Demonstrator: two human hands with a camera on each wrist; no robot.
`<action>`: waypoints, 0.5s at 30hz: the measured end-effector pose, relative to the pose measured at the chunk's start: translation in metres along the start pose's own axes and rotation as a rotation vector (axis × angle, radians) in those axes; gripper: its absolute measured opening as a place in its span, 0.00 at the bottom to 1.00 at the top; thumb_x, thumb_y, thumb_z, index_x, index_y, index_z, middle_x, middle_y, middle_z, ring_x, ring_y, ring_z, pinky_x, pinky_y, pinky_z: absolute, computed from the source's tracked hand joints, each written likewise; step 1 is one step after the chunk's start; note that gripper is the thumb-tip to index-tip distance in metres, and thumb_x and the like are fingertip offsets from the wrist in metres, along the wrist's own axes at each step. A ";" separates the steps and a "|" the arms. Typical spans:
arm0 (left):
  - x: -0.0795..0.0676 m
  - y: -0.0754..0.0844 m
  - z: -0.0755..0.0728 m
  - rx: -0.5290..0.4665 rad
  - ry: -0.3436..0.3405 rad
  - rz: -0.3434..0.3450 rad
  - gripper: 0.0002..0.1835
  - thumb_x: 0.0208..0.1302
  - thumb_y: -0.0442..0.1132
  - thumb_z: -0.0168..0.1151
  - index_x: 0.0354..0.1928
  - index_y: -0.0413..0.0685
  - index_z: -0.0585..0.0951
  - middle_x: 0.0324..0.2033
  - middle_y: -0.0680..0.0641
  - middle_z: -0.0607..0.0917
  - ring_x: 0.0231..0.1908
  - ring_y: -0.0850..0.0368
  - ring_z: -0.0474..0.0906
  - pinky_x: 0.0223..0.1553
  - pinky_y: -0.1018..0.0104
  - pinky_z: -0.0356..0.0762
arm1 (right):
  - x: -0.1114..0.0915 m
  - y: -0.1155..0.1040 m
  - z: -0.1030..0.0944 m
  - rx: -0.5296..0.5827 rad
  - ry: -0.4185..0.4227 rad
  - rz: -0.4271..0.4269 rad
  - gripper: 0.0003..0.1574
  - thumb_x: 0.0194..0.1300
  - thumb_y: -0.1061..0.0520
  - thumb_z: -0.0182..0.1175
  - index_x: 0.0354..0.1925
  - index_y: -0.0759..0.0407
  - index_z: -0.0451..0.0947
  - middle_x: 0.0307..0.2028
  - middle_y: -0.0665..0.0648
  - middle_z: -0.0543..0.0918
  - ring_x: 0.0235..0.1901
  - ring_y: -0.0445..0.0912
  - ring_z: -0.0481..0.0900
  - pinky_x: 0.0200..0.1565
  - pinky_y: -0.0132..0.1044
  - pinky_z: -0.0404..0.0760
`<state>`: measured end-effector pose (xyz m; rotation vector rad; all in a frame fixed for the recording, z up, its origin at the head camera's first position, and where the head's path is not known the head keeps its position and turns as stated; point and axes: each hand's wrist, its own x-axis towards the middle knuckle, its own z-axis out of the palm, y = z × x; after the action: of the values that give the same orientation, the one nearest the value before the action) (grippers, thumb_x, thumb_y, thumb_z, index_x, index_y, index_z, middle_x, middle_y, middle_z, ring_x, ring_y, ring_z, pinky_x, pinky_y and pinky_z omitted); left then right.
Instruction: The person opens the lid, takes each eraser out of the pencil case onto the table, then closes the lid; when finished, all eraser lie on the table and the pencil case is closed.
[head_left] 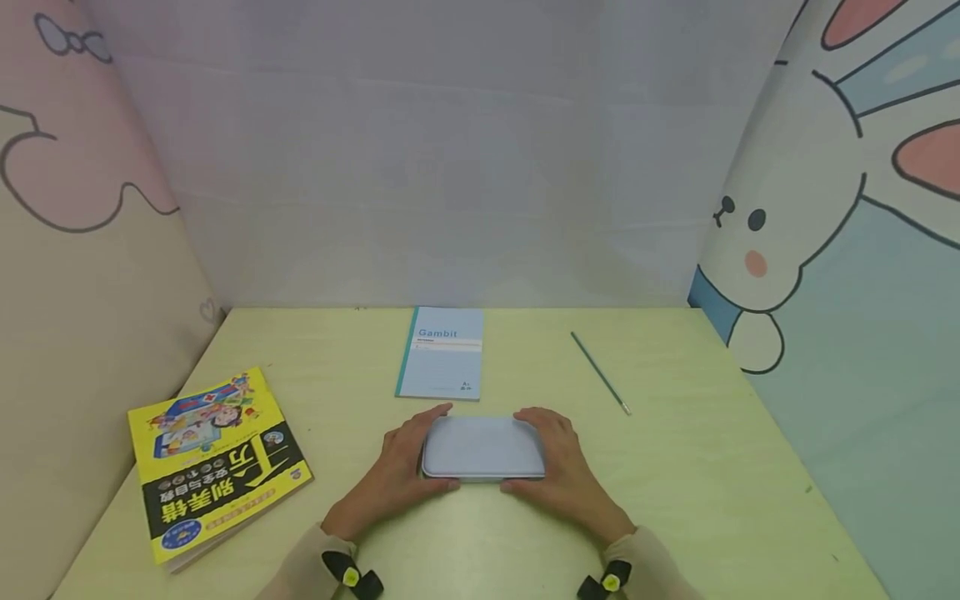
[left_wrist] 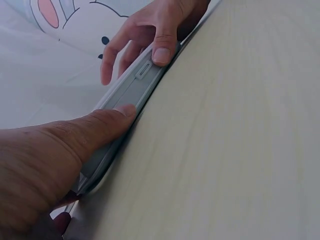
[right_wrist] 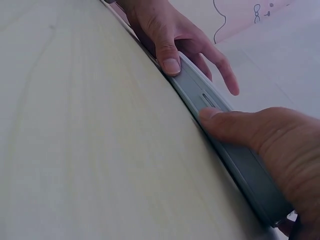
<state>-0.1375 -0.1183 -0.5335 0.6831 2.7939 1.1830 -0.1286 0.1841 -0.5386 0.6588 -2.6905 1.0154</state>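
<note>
A flat, pale grey case (head_left: 483, 448) with rounded corners lies on the table in front of the person, lid shut. My left hand (head_left: 405, 462) grips its left end, thumb along the near side and fingers reaching round to the back. At the other end my right hand (head_left: 558, 467) holds it the same way. In the left wrist view, the case's side (left_wrist: 117, 100) shows a small raised catch between the two thumbs. The right wrist view shows the left thumb and the right thumb both pressed on that grey side (right_wrist: 220, 135), close over the tabletop.
Just behind the case lies a light blue Gambit notebook (head_left: 442, 367). A green pencil (head_left: 600, 372) is at the back right. On the left sits a yellow and black book (head_left: 217, 467). A white cloth wall (head_left: 450, 167) stands behind the table (head_left: 720, 492), with printed panels at the sides.
</note>
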 end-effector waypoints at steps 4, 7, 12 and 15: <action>0.001 -0.003 0.001 -0.005 0.018 -0.013 0.66 0.47 0.50 0.90 0.85 0.65 0.57 0.74 0.49 0.77 0.70 0.49 0.76 0.71 0.43 0.63 | 0.002 -0.003 0.002 -0.019 0.003 0.033 0.64 0.43 0.36 0.88 0.73 0.48 0.71 0.71 0.51 0.77 0.74 0.55 0.68 0.68 0.60 0.69; 0.001 -0.002 0.000 0.005 0.038 -0.012 0.68 0.44 0.50 0.91 0.85 0.64 0.56 0.71 0.50 0.80 0.65 0.51 0.79 0.70 0.42 0.65 | 0.003 -0.004 0.003 -0.038 0.011 0.048 0.66 0.39 0.34 0.88 0.72 0.48 0.71 0.69 0.51 0.78 0.73 0.55 0.69 0.67 0.59 0.70; 0.002 0.001 -0.002 0.011 0.051 -0.012 0.70 0.43 0.51 0.91 0.85 0.63 0.56 0.68 0.50 0.81 0.64 0.51 0.80 0.67 0.40 0.69 | 0.006 -0.006 0.006 -0.101 0.041 0.054 0.67 0.35 0.31 0.89 0.70 0.47 0.73 0.65 0.51 0.82 0.70 0.53 0.74 0.66 0.57 0.75; 0.004 0.000 -0.003 0.015 0.052 -0.010 0.70 0.41 0.51 0.92 0.85 0.65 0.56 0.67 0.51 0.82 0.63 0.51 0.80 0.66 0.41 0.70 | 0.006 -0.008 0.006 -0.137 0.063 0.039 0.65 0.34 0.31 0.88 0.68 0.48 0.75 0.63 0.52 0.83 0.67 0.53 0.77 0.64 0.56 0.78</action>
<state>-0.1412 -0.1185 -0.5307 0.6475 2.8483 1.1965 -0.1306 0.1727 -0.5366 0.5422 -2.6982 0.8361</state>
